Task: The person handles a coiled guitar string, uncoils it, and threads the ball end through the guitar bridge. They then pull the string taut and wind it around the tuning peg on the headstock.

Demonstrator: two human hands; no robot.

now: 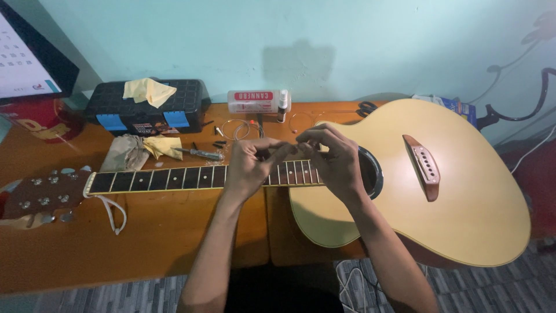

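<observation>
A pale yellow acoustic guitar (457, 203) lies flat on the wooden desk (145, 243), its dark fretboard (156, 179) running left to the headstock (40, 194). No strings show on the neck. My left hand (250, 167) and my right hand (337, 161) hover together over the fretboard's end beside the sound hole (375, 172). The fingertips of both pinch what looks like a thin string between them; it is too fine to see clearly.
Behind the neck are coiled wire strings (234, 128), a screwdriver (201, 153), crumpled cloths (139, 149), a black toolbox (145, 110) with a yellow cloth on it, a white tube (255, 102), a small bottle (282, 105) and scissors (366, 107). A monitor (29, 61) stands at far left.
</observation>
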